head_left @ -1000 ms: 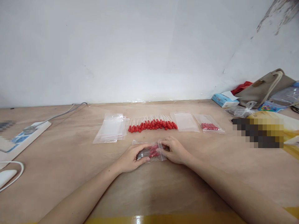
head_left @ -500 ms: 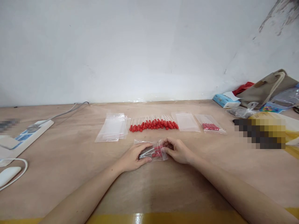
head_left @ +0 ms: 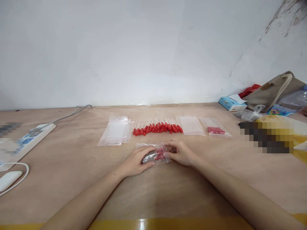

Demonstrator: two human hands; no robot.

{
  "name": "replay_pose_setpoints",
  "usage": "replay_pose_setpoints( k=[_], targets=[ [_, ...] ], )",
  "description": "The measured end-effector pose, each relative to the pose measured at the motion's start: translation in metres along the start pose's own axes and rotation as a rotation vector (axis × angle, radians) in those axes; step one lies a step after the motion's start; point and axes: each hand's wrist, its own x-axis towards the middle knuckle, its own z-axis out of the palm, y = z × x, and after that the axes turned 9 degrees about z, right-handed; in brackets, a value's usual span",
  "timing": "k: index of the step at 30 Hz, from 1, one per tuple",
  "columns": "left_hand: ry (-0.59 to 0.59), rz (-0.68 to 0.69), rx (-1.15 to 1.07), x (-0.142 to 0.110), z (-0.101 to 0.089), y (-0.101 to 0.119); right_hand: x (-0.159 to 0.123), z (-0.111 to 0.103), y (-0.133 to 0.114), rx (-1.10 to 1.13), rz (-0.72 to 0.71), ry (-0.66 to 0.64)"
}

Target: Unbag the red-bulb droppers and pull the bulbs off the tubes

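A clear plastic zip bag (head_left: 151,156) lies on the table between my hands, with several red-bulbed droppers (head_left: 159,154) inside it. My left hand (head_left: 139,161) grips the bag's left part, fingers over the far side and thumb at the near side. At the bag's right end, my right hand (head_left: 179,153) pinches the plastic between thumb and fingers; some of those fingers are hidden. Just behind, a row of loose droppers (head_left: 157,127) lies with red bulbs towards me and clear thin tubes pointing to the wall.
Flat zip bags (head_left: 115,129) are stacked left of the row, another flat bag (head_left: 192,125) lies right of it. Further right is a bag of droppers (head_left: 216,129). A power strip (head_left: 38,137) stands left; a tissue pack (head_left: 231,103) and handbag (head_left: 271,91) sit at the right.
The red bulbs inside the bag have shifted and now lie less evenly. Both hands keep nearly the same place on the bag.
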Motion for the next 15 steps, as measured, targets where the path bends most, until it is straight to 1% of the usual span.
replay_pose_setpoints(
  k=[2,3,6,9,11,13,15],
  targets=[
    [0.0,0.007,-0.004,0.0,0.0,-0.001,0.001,0.004,-0.005,-0.121,-0.065,0.037],
    [0.001,0.011,-0.008,0.0,0.0,-0.001,0.002,0.005,-0.006,-0.165,-0.073,0.047],
    [0.006,0.01,-0.007,0.0,0.001,-0.001,0.002,0.004,-0.008,-0.175,-0.003,0.015],
    [0.004,-0.012,0.003,-0.001,0.001,-0.001,0.001,0.001,-0.006,-0.042,0.04,-0.058],
    [-0.001,-0.025,0.008,-0.001,0.001,-0.001,-0.001,-0.003,-0.003,0.062,0.063,-0.079],
    [-0.008,-0.031,0.012,-0.002,0.0,-0.001,-0.002,-0.011,0.0,0.177,0.138,-0.102],
    [-0.01,-0.028,0.012,-0.002,0.0,-0.001,-0.002,-0.023,0.005,0.288,0.214,-0.108]
  ],
)
